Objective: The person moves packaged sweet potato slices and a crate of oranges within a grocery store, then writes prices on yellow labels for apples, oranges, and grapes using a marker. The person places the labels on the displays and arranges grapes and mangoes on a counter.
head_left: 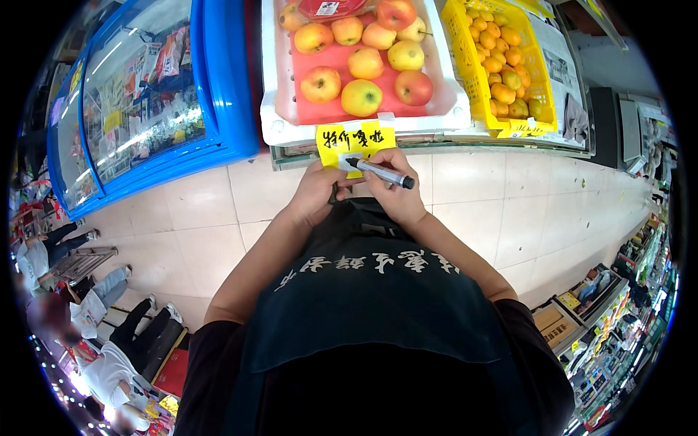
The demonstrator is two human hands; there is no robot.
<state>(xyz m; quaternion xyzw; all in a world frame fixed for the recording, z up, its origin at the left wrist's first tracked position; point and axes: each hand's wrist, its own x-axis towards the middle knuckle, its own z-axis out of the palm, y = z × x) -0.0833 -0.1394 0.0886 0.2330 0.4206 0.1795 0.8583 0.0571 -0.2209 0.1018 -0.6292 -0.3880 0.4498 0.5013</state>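
A yellow paper sign (356, 136) with black handwriting hangs at the front edge of a white foam box (452, 111) of apples. My left hand (317, 192) grips the sign's lower left edge; a small dark object shows under its fingers, too hidden to name. In my right hand (397, 191) is a marker pen (388, 175) with a silvery-grey barrel and dark ends. Its black tip rests at or just over a white patch (346, 162) low on the sign. Several red-yellow apples (366, 63) lie on a red liner in the box.
Left of the box stands a blue chest freezer (232, 82) with a glass lid. A yellow plastic crate (473, 103) of small orange fruit is at the right, beside newspaper (556, 65). Pale floor tiles (469, 218) lie below. Several people (109, 370) are at the far left.
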